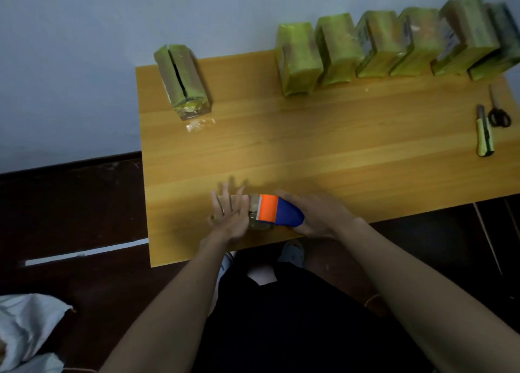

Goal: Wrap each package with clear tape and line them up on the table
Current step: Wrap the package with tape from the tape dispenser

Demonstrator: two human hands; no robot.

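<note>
Head view shows the package (225, 203) being taped at the near edge of the table (337, 153), mostly hidden under the left hand (229, 215), whose straight fingers press flat on it, while the right hand (315, 218) has its fingers curled round the tape dispenser (277, 210), which touches the package's right end. It looks like a small, stiff, light block whose taped skin will likely be slick, so it is best pinned from above or taken by its two long sides. Six wrapped packages (340, 49) stand in a row at the far edge, and one package (183, 80) stands apart at the far left.
</note>
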